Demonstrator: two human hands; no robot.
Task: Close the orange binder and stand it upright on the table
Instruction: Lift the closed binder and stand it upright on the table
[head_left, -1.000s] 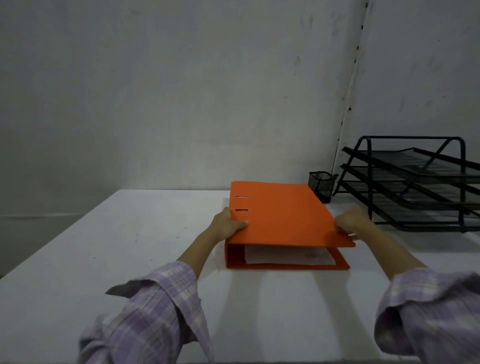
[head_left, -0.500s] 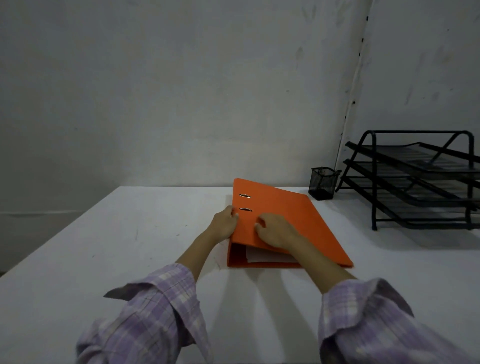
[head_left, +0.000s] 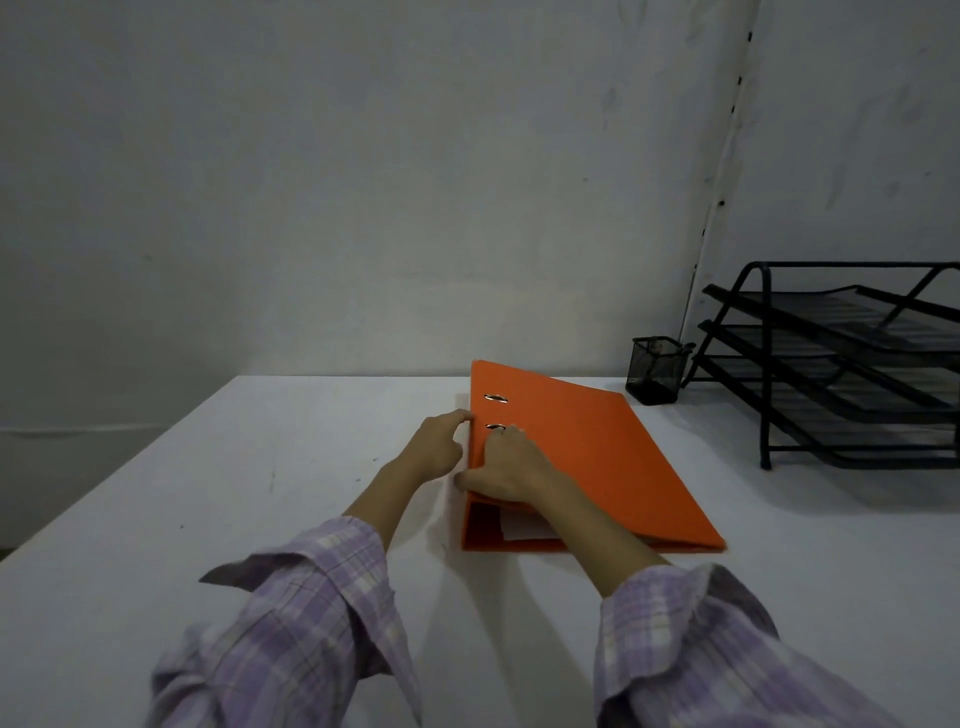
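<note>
We see the orange binder (head_left: 587, 452) lying flat near the tabletop's (head_left: 260, 519) far edge — no label readable. Right hand (head_left: 506, 470) presses spread on its cover; left hand (head_left: 439, 447) curls against the spine.

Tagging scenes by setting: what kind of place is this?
Probably an office desk or staged office setup: an orange binder on a white table, a black mesh pen cup, and a tiered letter tray by a bare wall.

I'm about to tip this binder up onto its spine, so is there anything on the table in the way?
Nothing visible blocks it. The orange binder lies flat, both hands on its spine side. The mesh pen cup and black stacked letter tray stand apart, farther back on the right; the white table left of it is bare.
</note>
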